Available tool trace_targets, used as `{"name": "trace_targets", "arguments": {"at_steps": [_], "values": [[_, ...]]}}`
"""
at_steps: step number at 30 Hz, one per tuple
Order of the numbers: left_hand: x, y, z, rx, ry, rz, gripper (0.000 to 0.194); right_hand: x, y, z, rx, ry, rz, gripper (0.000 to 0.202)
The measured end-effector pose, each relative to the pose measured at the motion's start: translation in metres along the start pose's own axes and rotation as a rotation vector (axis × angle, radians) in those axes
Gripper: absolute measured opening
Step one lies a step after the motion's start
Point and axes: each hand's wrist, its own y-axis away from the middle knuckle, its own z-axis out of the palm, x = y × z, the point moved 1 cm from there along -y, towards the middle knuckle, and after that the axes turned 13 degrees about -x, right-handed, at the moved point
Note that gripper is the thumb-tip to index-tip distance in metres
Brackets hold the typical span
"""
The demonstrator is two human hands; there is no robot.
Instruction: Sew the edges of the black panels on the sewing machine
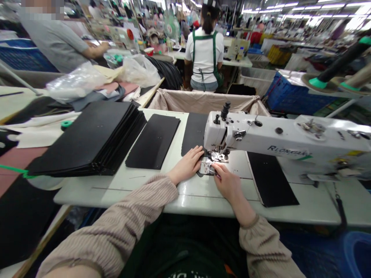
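A white sewing machine point(249, 133) stands on the pale table, its lit needle area between my two hands. My left hand point(188, 164) lies with its fingers stretched out beside the needle plate, at the lower edge of a black panel point(193, 133) that runs behind the machine head. At the front of the plate, my right hand point(226, 181) has its fingers bent together at a small metal part; what they hold, if anything, is hidden. One black panel point(155, 141) lies flat to the left, and another black panel point(271, 179) lies right of the needle, partly under the machine arm.
A thick stack of black panels point(89, 135) covers the table's left part. Behind the table is a cloth-lined bin point(208, 101). A person in a green apron point(204, 50) and a person in grey point(55, 38) are farther back. Thread cones stand at the upper right.
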Motion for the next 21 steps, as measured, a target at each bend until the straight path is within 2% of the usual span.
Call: {"name": "trace_targets", "arguments": {"at_steps": [3,7,11,13,16,18,21], "values": [[0.001,-0.001,-0.001,0.012,-0.029,-0.049,0.052,0.000,0.000,-0.001,0.007,-0.014,0.001,0.043],[0.011,-0.002,-0.012,-0.007,-0.072,-0.149,0.054,0.000,0.002,-0.004,0.019,-0.047,0.008,0.043],[0.031,0.012,-0.018,0.038,-0.096,-0.378,0.053,0.001,0.003,-0.007,0.031,-0.076,0.008,0.050],[0.045,0.033,-0.013,0.049,-0.159,-0.450,0.059,0.003,0.005,-0.009,0.049,-0.114,0.004,0.051],[0.066,0.086,0.002,0.030,-0.244,-0.456,0.077,0.008,0.015,-0.011,0.075,-0.176,-0.012,0.047],[0.078,0.129,0.007,-0.034,-0.245,-0.457,0.078,0.012,0.031,-0.010,0.084,-0.198,-0.003,0.045],[0.095,0.177,0.003,-0.203,-0.216,-0.343,0.070,0.018,0.068,-0.006,0.094,-0.273,0.014,0.044]]}}
